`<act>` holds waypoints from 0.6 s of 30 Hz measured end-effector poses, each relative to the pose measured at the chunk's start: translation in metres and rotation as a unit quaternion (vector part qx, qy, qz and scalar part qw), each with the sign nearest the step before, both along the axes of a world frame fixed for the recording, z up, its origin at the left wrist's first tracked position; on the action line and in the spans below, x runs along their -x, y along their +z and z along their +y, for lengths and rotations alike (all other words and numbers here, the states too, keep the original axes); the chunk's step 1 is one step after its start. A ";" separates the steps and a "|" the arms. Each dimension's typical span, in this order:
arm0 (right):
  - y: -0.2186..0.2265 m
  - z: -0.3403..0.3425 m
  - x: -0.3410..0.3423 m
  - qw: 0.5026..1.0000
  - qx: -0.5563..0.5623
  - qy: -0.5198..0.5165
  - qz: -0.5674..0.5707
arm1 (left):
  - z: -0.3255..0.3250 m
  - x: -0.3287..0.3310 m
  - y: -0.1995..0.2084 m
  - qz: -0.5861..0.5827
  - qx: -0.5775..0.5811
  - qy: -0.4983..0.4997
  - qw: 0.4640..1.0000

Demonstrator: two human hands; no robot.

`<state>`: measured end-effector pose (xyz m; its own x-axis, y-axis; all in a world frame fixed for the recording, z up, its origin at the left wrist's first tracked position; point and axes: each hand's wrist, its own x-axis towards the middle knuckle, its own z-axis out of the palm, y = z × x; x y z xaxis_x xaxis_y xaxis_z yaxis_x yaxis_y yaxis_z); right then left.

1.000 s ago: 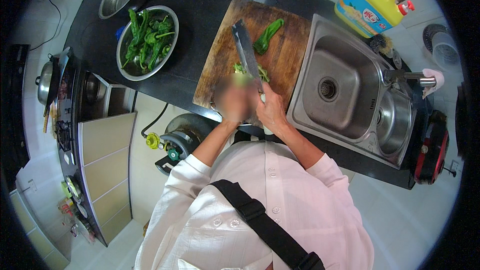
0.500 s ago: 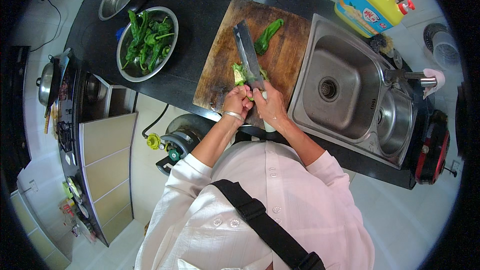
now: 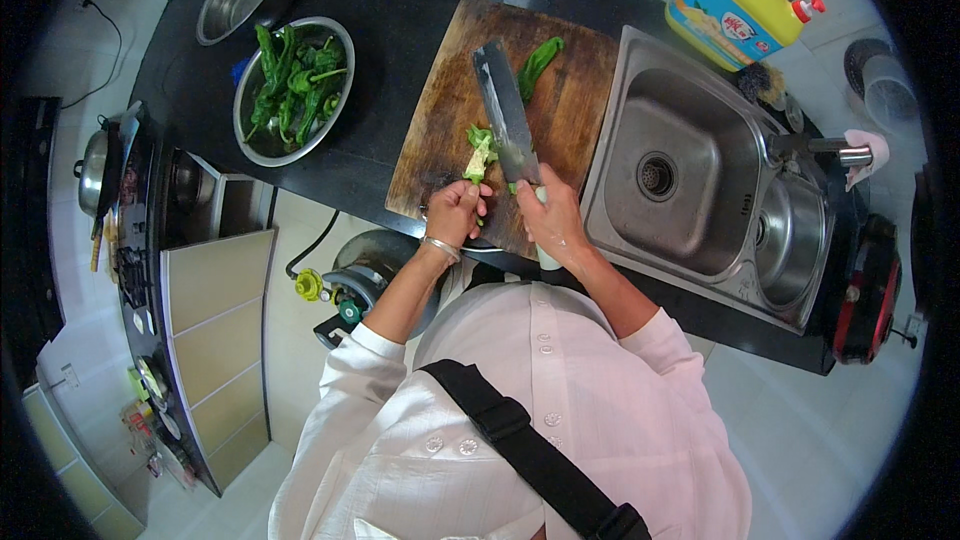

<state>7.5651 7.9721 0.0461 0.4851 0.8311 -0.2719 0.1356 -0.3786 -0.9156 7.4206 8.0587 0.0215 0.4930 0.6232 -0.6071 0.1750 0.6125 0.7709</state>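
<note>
Pale-cored green pepper piece, mid-frame, is pinched at its lower end by the left hand, fingertips closed; probably light, slick, tearable, best held there. White-handled steel knife is gripped in the right hand, fingers wrapped.

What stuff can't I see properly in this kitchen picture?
All in the head view:
Part of the long green pepper: behind the broad steel knife blade.
Middle of the pale knife handle: under the right hand.
Bottom of the round steel bowl: under shiny green peppers.
</note>
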 end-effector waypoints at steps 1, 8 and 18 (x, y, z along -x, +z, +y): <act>-0.001 -0.002 -0.003 1.000 -0.007 -0.006 0.003 | 0.002 0.001 -0.004 0.007 -0.028 -0.010 1.000; -0.004 -0.012 -0.019 0.996 -0.085 -0.032 -0.011 | 0.000 0.002 -0.014 -0.023 -0.233 -0.079 0.969; 0.045 -0.058 -0.025 0.987 -0.055 -0.127 0.083 | -0.020 -0.009 0.009 -0.081 -0.343 -0.024 0.935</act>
<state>7.5903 7.9144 0.0906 0.6374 0.7175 -0.2811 -0.1068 -0.2790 -0.9543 7.4301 8.0387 0.0301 0.5809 0.8138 0.0133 0.0356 -0.0418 0.9985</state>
